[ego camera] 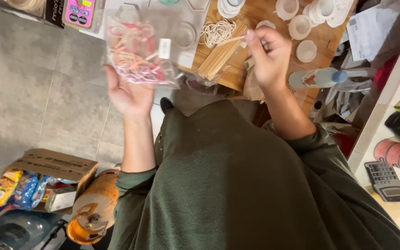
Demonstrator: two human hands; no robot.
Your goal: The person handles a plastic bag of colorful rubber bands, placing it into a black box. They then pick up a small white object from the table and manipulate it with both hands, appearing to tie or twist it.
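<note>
My left hand (128,95) is raised palm up and holds a clear plastic bag (140,51) filled with red, pink and cream rubber bands. My right hand (269,58) is lifted beside it, fingers pinched on a thin pale rubber band (231,40) that stretches toward the bag. Just beyond the hands, a bundle of wooden sticks (218,58) in clear wrap lies on the wooden table (255,14), next to a loose pile of pale rubber bands (216,31).
Several white round lids and cups (302,25) sit on the table. A glue bottle (320,78) lies at its right edge. A calculator (387,180) rests at right. On the grey tiled floor stand a cardboard box of snack packets (38,180) and an orange gas cylinder (93,208).
</note>
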